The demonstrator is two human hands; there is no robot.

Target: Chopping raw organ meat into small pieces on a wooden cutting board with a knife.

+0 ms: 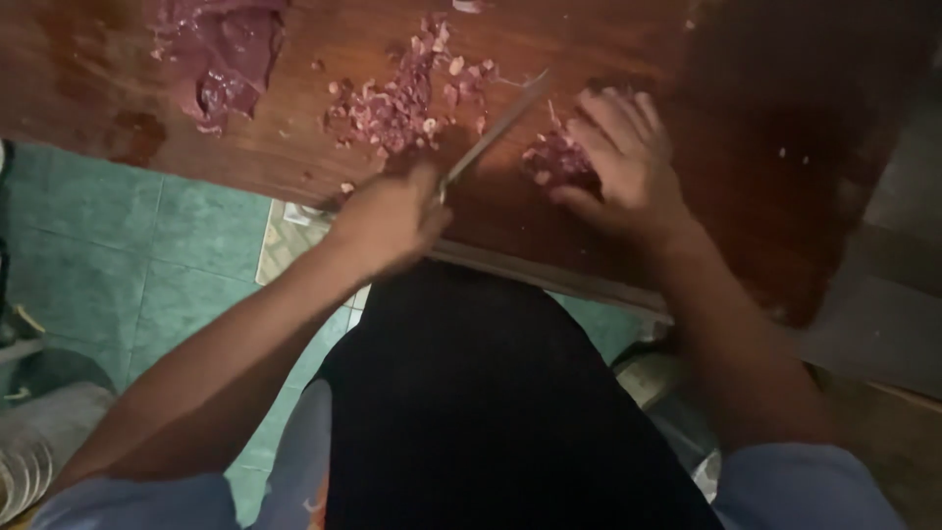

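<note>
My left hand [388,221] grips the handle of a knife [496,130] whose blade points up and right over a wooden cutting surface [294,39]. Resting on a small piece of raw red meat [551,159], my right hand [623,162] presses it down with fingers bent, just right of the blade tip. A pile of chopped meat bits [402,93] lies left of the blade. At the far left of the board lies a larger slab of dark meat [221,54].
The board's near edge [510,265] runs across in front of my dark apron. A green tiled floor [128,255] shows below left, with a grey bowl-like object [44,447] at the lower left corner. The wood at right is dark and wet.
</note>
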